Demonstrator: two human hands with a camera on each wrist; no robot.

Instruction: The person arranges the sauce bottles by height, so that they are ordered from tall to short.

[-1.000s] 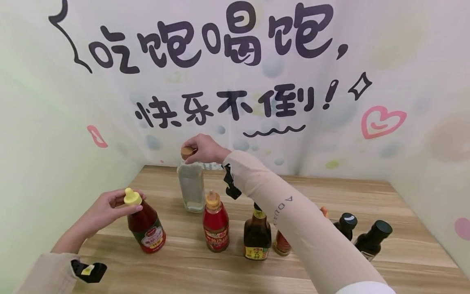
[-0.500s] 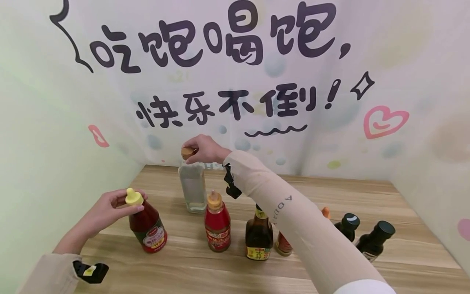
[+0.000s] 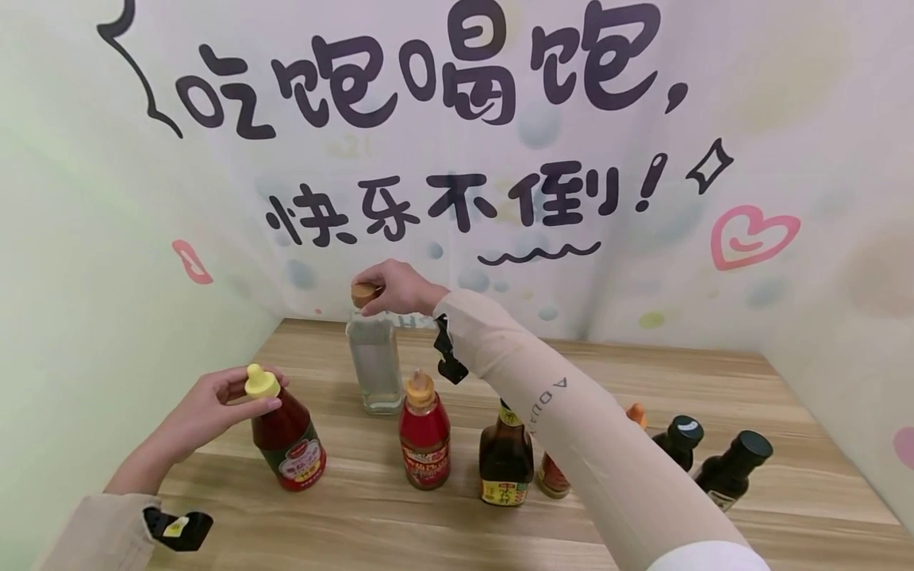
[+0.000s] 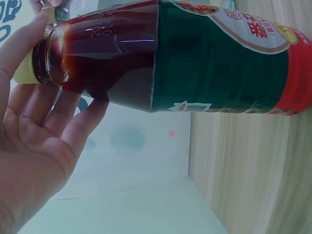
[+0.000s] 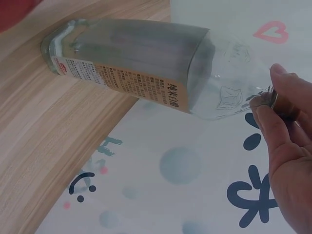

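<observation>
On the left of the head view, my left hand (image 3: 207, 408) grips the neck of a ketchup bottle (image 3: 289, 444) just below its yellow nozzle cap (image 3: 262, 382). The left wrist view shows the thumb and fingers around that neck, with the dark red sauce and green label (image 4: 219, 58) beyond. Farther back, my right hand (image 3: 400, 287) pinches the brown cap (image 3: 362, 296) of a clear glass bottle (image 3: 374, 361). Both bottles stand upright on the wooden table. In the right wrist view the thumb and fingers (image 5: 273, 126) hold the cap from the sides; clear liquid fills the bottle to its shoulder.
Between the arms stand a red sauce bottle (image 3: 425, 444) with an orange cap and a dark sauce bottle (image 3: 505, 464) with a yellow label. The right sleeve partly hides a red bottle (image 3: 553, 477). Two black-capped bottles, one dark (image 3: 731, 468), stand right. A printed cloth (image 3: 457, 143) backs the table.
</observation>
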